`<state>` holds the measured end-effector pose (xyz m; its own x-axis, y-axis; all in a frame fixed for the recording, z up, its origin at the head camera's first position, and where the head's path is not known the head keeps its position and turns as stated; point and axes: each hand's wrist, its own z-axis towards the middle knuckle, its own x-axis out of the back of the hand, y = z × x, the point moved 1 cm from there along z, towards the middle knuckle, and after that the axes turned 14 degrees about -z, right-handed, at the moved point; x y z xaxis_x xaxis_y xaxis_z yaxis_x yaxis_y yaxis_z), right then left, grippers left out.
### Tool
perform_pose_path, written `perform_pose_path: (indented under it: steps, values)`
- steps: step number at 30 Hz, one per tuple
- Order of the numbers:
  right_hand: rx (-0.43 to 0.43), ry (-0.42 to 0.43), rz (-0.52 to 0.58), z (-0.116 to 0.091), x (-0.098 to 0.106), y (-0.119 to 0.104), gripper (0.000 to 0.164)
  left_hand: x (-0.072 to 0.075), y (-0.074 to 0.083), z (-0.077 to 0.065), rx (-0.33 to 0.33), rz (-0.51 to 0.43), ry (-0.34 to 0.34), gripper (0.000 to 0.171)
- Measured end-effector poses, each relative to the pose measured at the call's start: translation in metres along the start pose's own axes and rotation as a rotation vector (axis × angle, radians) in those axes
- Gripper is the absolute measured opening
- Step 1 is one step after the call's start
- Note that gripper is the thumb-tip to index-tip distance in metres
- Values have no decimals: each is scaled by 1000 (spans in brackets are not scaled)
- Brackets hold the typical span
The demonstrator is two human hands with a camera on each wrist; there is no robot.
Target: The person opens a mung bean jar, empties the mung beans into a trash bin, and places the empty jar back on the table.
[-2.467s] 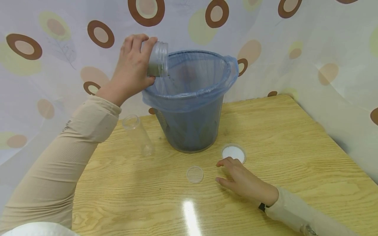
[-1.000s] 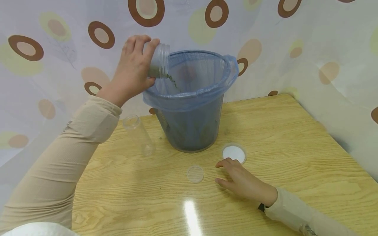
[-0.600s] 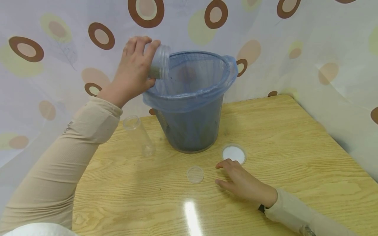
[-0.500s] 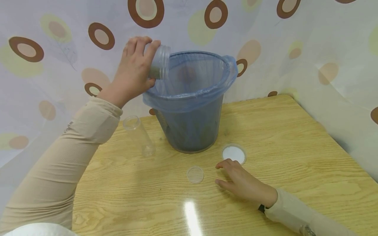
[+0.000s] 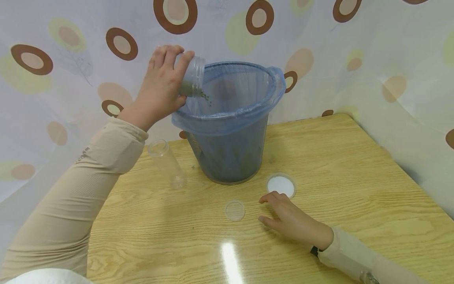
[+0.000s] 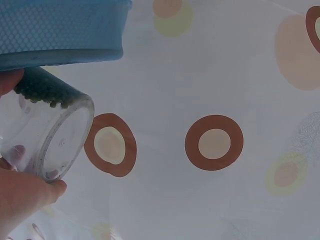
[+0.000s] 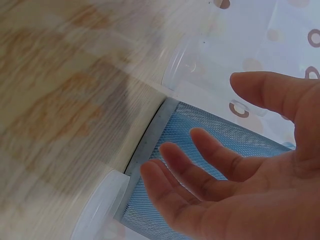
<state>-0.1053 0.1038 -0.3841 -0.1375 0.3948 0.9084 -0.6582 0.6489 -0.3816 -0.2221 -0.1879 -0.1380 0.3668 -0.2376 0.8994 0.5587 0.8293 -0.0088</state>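
Observation:
My left hand grips a clear plastic jar, tilted on its side with its mouth over the near-left rim of a mesh waste bin. Small green grains spill from the mouth into the blue bag lining the bin. In the left wrist view, more green grains lie along the jar's lower wall. My right hand hovers or rests near the table with fingers loosely bent and holds nothing. Just beyond its fingertips lies a round lid with a white disc.
A tall clear tube-shaped container stands left of the bin. A small clear round lid lies on the wooden table left of my right hand. Behind the table hangs a patterned cloth.
The left hand with the jar has shifted slightly down and right. Grains fell one second ago, hardly any showed half a second ago, and they fall again now. The right hand stays put.

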Motion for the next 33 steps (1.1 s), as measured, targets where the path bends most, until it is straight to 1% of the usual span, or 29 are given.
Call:
perform_pose_path:
  steps: [14, 24, 33]
  values:
    - [0, -1, 1, -1, 1, 0, 37, 0, 1, 1, -17, 8, 12, 85]
    - [-4, -5, 2, 1, 0, 0, 36, -1, 2, 1, -48, 28, 21, 87]
    - [-4, -16, 11, 1, 0, 1, 36, -2, 2, 2, -42, 40, 12, 86]
